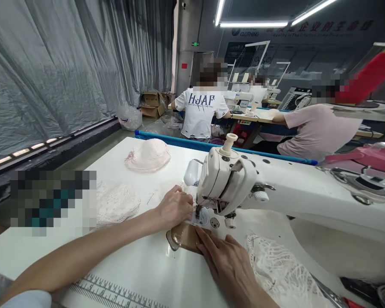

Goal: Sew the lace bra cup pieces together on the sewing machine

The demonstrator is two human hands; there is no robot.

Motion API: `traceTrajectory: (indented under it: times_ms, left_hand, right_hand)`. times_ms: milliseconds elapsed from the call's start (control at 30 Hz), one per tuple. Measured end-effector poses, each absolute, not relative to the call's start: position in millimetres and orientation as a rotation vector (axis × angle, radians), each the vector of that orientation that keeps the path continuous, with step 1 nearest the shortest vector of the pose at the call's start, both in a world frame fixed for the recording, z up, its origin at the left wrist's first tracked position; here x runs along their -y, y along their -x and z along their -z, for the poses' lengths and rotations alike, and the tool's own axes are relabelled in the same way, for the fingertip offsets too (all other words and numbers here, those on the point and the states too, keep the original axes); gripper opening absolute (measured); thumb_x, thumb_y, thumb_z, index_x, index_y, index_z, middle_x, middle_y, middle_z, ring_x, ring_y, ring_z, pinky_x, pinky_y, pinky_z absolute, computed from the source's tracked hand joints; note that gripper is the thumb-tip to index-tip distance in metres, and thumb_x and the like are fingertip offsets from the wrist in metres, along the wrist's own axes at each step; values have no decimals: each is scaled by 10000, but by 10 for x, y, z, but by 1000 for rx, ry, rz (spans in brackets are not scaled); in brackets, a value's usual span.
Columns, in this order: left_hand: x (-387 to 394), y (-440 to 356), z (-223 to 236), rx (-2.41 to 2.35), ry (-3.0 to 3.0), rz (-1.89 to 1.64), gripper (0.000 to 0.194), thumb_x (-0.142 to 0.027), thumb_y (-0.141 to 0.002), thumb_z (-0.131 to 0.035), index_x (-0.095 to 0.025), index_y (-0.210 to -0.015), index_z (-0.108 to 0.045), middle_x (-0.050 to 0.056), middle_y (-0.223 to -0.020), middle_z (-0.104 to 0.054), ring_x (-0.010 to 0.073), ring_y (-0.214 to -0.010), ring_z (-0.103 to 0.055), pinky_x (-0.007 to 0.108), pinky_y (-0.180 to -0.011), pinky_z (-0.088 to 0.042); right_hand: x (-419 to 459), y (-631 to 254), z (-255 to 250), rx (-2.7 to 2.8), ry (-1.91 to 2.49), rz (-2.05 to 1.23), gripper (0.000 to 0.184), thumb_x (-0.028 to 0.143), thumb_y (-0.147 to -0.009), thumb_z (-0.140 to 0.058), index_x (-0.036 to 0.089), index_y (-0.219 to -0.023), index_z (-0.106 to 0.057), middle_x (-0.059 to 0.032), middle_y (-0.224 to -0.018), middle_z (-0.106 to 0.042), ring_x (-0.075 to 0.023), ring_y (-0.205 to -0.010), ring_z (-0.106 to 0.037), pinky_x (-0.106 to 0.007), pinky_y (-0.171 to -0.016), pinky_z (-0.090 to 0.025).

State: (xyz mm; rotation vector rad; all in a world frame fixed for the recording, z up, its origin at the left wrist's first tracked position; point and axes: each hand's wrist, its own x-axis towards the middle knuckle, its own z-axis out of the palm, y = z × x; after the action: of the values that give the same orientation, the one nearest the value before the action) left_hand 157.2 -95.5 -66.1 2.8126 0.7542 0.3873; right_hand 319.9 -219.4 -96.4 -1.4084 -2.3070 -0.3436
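My left hand [174,208] reaches to the needle area of a white sewing machine [243,184], fingers curled and pinched on a small pale piece by the presser foot. Lying flat with fingers stretched out, my right hand [227,261] presses on a brown piece [186,236] lying on the machine bed. The needle itself is hidden behind the fingers and machine head.
A white table [131,265] with a printed ruler [115,293] at its near edge. A pale hat [149,155] sits at the back, white net fabric [115,203] left, more netting [275,265] right. Other people work at tables behind.
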Motion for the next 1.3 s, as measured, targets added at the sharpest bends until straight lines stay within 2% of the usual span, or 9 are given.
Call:
traceTrajectory:
  times_ms: [100, 267, 400, 533, 667, 767, 900, 1033, 1300]
  left_hand:
    - [781, -1667, 581, -881, -2694, -272, 237, -229, -867, -543, -123, -682, -648, 15, -734, -632, 125, -674, -561, 319, -789, -405]
    - [620, -1754, 446, -1011, -2607, -43, 235, -317, -872, -555, -118, -995, -582, 49, -945, -606, 156, -816, -592, 335, -727, -506]
    - [924, -1528, 310, -1119, -2474, 42, 141, -214, -746, -643, -128, -855, -620, 48, -788, -605, 184, -728, -583, 284, -603, -446]
    - [1440, -1220, 148, -1091, -2227, 22, 210, -352, -794, -544, -162, -870, -589, -2, -719, -573, 116, -592, -516, 209, -492, -353]
    - [1857, -1008, -28, -1027, -1740, -127, 245, -377, -760, -596, -144, -812, -539, -40, -661, -459, 84, -573, -398, 193, -489, -285]
    - [2096, -895, -124, -952, -1689, -153, 230, -334, -728, -658, -142, -815, -568, -29, -721, -481, 94, -655, -421, 197, -559, -326]
    - [2374, -821, -98, -847, -1534, -90, 277, -303, -658, -746, -153, -862, -634, -4, -823, -569, 115, -755, -499, 222, -673, -390]
    - [2602, -789, 64, -825, -1308, -75, 307, -351, -604, -792, -130, -764, -654, -6, -686, -583, 102, -662, -511, 227, -646, -404]
    - [2893, -670, 328, -858, -1247, -111, 314, -268, -529, -834, -127, -687, -602, -39, -614, -547, 70, -583, -459, 191, -549, -358]
  right_hand:
    - [2186, -3203, 983, 2281, 1402, 346, 347, 205, -994, -258, 122, -1107, -576, -56, -742, -699, -126, -469, -560, -265, -498, -286]
    - [2168, -3261, 902, 2274, 1511, 171, 290, 214, -962, -328, 198, -1054, -603, -10, -677, -695, -149, -469, -582, -251, -477, -327]
    - [2167, -3287, 699, 2238, 1558, -179, 222, 312, -928, -425, 208, -1040, -587, -37, -804, -683, -178, -623, -627, -261, -544, -432]
    - [2229, -3108, 535, 2046, 1309, -777, 424, 445, -812, -577, 189, -1143, -511, -94, -1022, -602, -212, -865, -590, -297, -661, -484]
    - [2434, -2872, 470, 1722, 1139, -1386, 329, 483, -783, -603, 167, -863, -559, -15, -800, -543, -159, -755, -510, -268, -656, -436]
    - [2651, -2812, 450, 1555, 1035, -1661, 368, 490, -761, -642, 144, -727, -522, 23, -662, -456, -112, -641, -428, -221, -581, -358]
    - [2924, -2836, 408, 1597, 1003, -1762, 351, 442, -724, -702, 137, -697, -530, 40, -622, -436, -88, -592, -384, -205, -540, -296]
    - [3134, -2847, 422, 1583, 1031, -1828, 330, 422, -710, -726, 129, -707, -574, 40, -596, -463, -87, -578, -396, -207, -543, -304]
    - [3419, -2790, 577, 1587, 991, -1907, 298, 403, -762, -678, 138, -719, -550, 39, -612, -437, -88, -591, -356, -208, -529, -245]
